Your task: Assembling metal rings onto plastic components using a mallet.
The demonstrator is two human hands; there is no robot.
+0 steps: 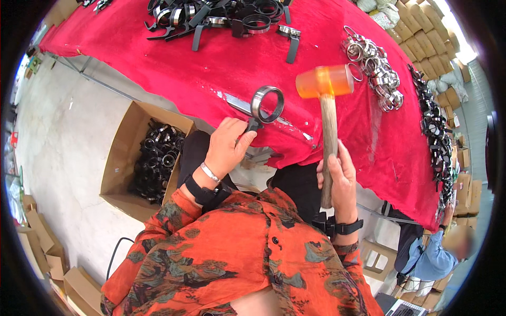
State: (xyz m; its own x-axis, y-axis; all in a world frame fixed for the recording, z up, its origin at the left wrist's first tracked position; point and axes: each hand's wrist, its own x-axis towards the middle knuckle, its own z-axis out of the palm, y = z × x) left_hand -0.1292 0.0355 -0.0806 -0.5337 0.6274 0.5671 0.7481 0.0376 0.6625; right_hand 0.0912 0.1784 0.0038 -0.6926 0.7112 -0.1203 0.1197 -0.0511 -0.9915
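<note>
My left hand (225,146) is closed round the black handle of a metal ring (257,105), which stands tilted over the table's near edge. Beside it, a metal strip (238,104) shows along the red cloth's edge. My right hand (342,181) grips the wooden handle of a mallet (329,131). The mallet's translucent orange head (316,84) is up above the cloth, to the right of the ring and apart from it.
Red cloth (211,68) covers the table. Black-handled rings (256,23) lie heaped at the back; bare metal rings (387,81) lie at right. A cardboard box (117,163) of black parts stands at left. Another person (429,258) is at the far right by more black parts (436,129).
</note>
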